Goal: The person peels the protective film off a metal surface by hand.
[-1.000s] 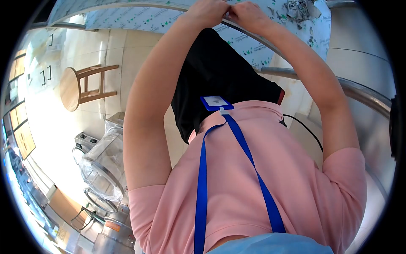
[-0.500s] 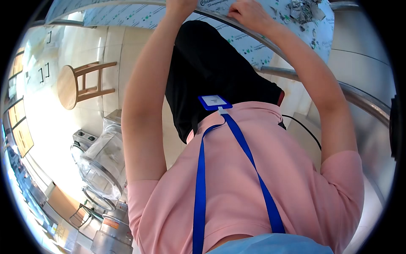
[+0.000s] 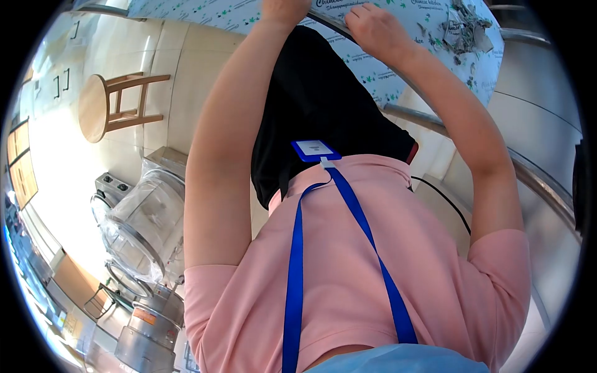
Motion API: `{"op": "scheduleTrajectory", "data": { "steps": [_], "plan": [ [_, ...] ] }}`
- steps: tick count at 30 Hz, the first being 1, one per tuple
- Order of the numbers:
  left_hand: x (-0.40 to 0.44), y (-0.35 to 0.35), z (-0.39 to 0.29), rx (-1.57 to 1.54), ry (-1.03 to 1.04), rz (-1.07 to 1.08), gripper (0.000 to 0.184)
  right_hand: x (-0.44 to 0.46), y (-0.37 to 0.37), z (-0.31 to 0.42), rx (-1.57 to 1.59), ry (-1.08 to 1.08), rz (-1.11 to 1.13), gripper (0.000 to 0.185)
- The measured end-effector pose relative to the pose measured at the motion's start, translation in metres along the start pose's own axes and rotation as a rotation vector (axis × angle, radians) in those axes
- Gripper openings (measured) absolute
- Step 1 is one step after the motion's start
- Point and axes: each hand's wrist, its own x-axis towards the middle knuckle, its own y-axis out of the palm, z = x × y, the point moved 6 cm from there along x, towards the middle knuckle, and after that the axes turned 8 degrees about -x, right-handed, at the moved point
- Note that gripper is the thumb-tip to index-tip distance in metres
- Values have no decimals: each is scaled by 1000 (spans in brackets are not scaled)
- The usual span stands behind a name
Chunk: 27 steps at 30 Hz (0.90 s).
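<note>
Printed film [image 3: 413, 13] is spread over the metal-rimmed table [image 3: 331, 25], far side, crumpled scraps [image 3: 467, 31] heaped right; a wooden stool [image 3: 93, 109] is seen left. The left hand [image 3: 286, 9] is cropped, the right hand [image 3: 378, 32] curled near the rim; neither grip can be told.

The pale-blue worktop [image 3: 408, 12] is patterned with green leaves and dark lettering; the scraps [image 3: 465, 32] on it are grey. This side of it, trousers [image 3: 329, 102] are black, the shirt [image 3: 341, 273] plain pink, the lanyard [image 3: 294, 280] blue.
</note>
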Motion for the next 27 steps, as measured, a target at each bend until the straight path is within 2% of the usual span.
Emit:
{"op": "scheduleTrajectory", "data": {
  "steps": [2,5,8,11,14,27],
  "plan": [
    [-1,1,1,2,15,-12,28,2,-3,3,-59,15,27,11],
    [-2,0,1,-12,5,-10,26,0,22,-7,24,90,75,12],
    [-2,-1,1,-19,-4,1,24,-8,18,-34,162,348,32,15],
    [-2,-1,0,-21,5,-6,23,-11,12,-45,356,340,2,17],
    [-1,1,1,-13,8,-13,22,-6,-3,-30,371,222,24,16],
    [1,-1,-3,-27,-49,20,28,12,11,-20,134,273,198,20]
  ]
}}
